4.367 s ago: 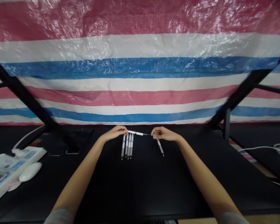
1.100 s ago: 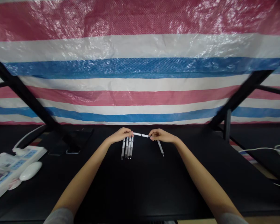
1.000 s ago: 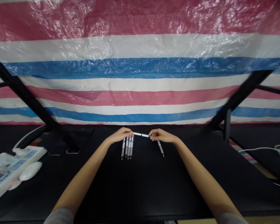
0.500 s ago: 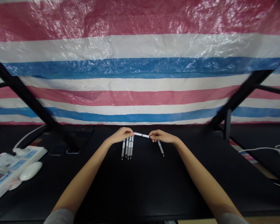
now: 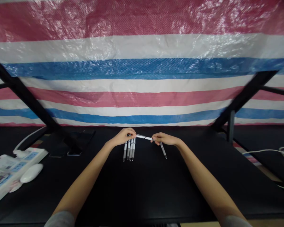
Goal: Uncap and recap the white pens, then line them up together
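Note:
A white pen (image 5: 144, 137) lies crosswise in the air between my two hands, just above the black table (image 5: 142, 189). My left hand (image 5: 121, 136) pinches its left end with closed fingers. My right hand (image 5: 163, 138) pinches its right end, fingers closed too. Below my left hand several white and grey pens (image 5: 129, 149) lie side by side, tips toward me. One more pen (image 5: 163, 150) lies alone under my right hand, slanting down to the right.
At the left edge sit a white power strip (image 5: 11, 164) and a white mouse (image 5: 31, 173). Two dark phones (image 5: 68, 148) lie at the back left. Black frame bars (image 5: 26, 97) cross a striped tarp (image 5: 142, 69). White cables (image 5: 272, 151) run along the right.
The visible stretch of the held pen has shortened: my hands have come closer together along it, and the thin dark part seen earlier at its right end no longer shows.

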Demonstrator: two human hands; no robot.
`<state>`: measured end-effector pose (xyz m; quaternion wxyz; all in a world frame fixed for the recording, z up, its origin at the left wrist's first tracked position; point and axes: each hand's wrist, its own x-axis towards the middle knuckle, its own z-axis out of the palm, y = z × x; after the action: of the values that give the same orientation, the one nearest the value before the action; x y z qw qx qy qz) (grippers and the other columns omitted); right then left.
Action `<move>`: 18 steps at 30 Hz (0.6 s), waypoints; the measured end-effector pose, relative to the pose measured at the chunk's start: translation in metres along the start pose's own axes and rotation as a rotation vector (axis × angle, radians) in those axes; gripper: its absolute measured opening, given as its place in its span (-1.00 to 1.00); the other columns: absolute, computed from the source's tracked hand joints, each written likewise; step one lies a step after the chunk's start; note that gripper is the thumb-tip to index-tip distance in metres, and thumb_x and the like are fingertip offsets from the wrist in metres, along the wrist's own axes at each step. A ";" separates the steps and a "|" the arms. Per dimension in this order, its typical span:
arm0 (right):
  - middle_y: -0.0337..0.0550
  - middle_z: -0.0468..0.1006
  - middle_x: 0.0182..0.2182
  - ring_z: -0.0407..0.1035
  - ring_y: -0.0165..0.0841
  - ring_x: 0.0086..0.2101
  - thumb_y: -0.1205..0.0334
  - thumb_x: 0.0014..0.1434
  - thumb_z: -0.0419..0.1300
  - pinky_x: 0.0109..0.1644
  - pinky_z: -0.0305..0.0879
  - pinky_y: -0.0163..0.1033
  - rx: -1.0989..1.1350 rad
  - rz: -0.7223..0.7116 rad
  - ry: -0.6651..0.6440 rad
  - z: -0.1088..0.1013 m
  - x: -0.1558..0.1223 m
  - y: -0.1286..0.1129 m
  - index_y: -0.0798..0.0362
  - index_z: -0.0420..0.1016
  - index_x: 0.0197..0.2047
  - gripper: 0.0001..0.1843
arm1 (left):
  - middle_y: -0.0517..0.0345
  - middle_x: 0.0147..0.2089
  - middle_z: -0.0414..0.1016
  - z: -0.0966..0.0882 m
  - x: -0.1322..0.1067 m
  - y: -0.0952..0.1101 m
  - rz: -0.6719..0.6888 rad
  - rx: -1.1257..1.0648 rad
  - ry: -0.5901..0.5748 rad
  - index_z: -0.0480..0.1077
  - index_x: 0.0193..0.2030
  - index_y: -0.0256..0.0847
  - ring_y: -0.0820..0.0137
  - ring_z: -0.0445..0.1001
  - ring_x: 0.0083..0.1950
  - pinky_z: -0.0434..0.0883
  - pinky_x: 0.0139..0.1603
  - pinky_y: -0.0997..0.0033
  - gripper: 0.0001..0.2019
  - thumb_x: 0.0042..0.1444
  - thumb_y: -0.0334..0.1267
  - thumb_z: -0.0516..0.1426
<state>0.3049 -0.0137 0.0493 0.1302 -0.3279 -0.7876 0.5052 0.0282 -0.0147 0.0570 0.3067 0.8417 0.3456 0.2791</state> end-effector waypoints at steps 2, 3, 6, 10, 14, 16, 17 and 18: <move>-0.30 0.27 -0.61 0.18 -0.47 -0.54 -0.10 0.20 -0.01 -0.40 0.08 -0.30 0.006 0.009 0.019 0.000 0.000 0.001 0.18 0.42 -0.24 -0.53 | 0.07 -0.25 0.47 0.000 0.000 0.001 0.002 0.005 0.013 0.50 -0.37 -0.24 0.42 0.40 -0.27 0.31 -0.25 0.41 -0.81 0.10 -0.18 0.13; -0.30 0.27 -0.61 0.18 -0.47 -0.54 -0.10 0.20 -0.01 -0.40 0.09 -0.30 0.011 0.010 0.039 0.000 0.000 0.001 0.18 0.42 -0.24 -0.53 | 0.08 -0.25 0.47 -0.001 0.000 0.001 0.001 0.007 0.017 0.50 -0.37 -0.24 0.41 0.41 -0.26 0.32 -0.24 0.41 -0.82 0.10 -0.18 0.14; -0.31 0.32 -0.57 0.23 -0.47 -0.52 -0.07 0.16 0.08 -0.39 0.13 -0.30 0.043 0.025 0.091 0.000 -0.002 0.000 0.15 0.36 -0.16 -0.58 | 0.07 -0.24 0.48 -0.003 -0.001 0.001 -0.013 0.011 0.019 0.50 -0.37 -0.23 0.40 0.41 -0.25 0.33 -0.23 0.39 -0.83 0.09 -0.18 0.15; -0.34 0.35 -0.55 0.29 -0.47 -0.50 0.02 0.01 0.26 -0.40 0.16 -0.33 0.061 0.056 0.120 -0.003 -0.005 0.001 0.09 0.27 -0.17 -0.58 | 0.08 -0.25 0.48 -0.006 -0.002 0.001 -0.038 0.011 0.018 0.49 -0.38 -0.22 0.40 0.41 -0.26 0.33 -0.23 0.39 -0.82 0.10 -0.17 0.14; -0.31 0.39 -0.55 0.29 -0.48 -0.51 0.00 0.02 0.25 -0.41 0.15 -0.33 0.050 0.050 0.133 -0.005 -0.005 0.004 0.10 0.28 -0.28 -0.63 | 0.09 -0.26 0.47 -0.008 -0.002 0.000 -0.043 0.011 0.022 0.48 -0.40 -0.22 0.41 0.41 -0.27 0.34 -0.22 0.38 -0.81 0.10 -0.16 0.13; -0.30 0.40 -0.56 0.28 -0.48 -0.53 -0.03 0.04 0.22 -0.42 0.14 -0.33 0.043 0.050 0.120 -0.005 -0.004 0.005 0.10 0.29 -0.28 -0.63 | 0.10 -0.26 0.48 -0.008 -0.002 0.000 -0.040 0.014 0.026 0.47 -0.40 -0.22 0.40 0.41 -0.25 0.34 -0.21 0.38 -0.81 0.10 -0.17 0.13; -0.29 0.41 -0.56 0.27 -0.49 -0.53 -0.04 0.05 0.21 -0.42 0.13 -0.33 0.043 0.051 0.111 -0.005 -0.004 0.005 0.11 0.29 -0.28 -0.63 | 0.10 -0.26 0.48 -0.008 -0.002 0.000 -0.039 0.017 0.027 0.47 -0.40 -0.22 0.40 0.41 -0.25 0.34 -0.21 0.37 -0.81 0.10 -0.17 0.13; -0.29 0.41 -0.56 0.26 -0.49 -0.54 -0.05 0.06 0.20 -0.43 0.12 -0.33 0.045 0.052 0.102 -0.005 -0.004 0.005 0.11 0.30 -0.28 -0.62 | 0.10 -0.25 0.48 -0.008 -0.002 -0.001 -0.037 0.019 0.029 0.47 -0.41 -0.22 0.40 0.41 -0.24 0.34 -0.21 0.37 -0.82 0.09 -0.18 0.14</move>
<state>0.3126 -0.0110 0.0474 0.1641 -0.3707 -0.7596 0.5086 0.0210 -0.0132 0.0616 0.2986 0.8340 0.3682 0.2824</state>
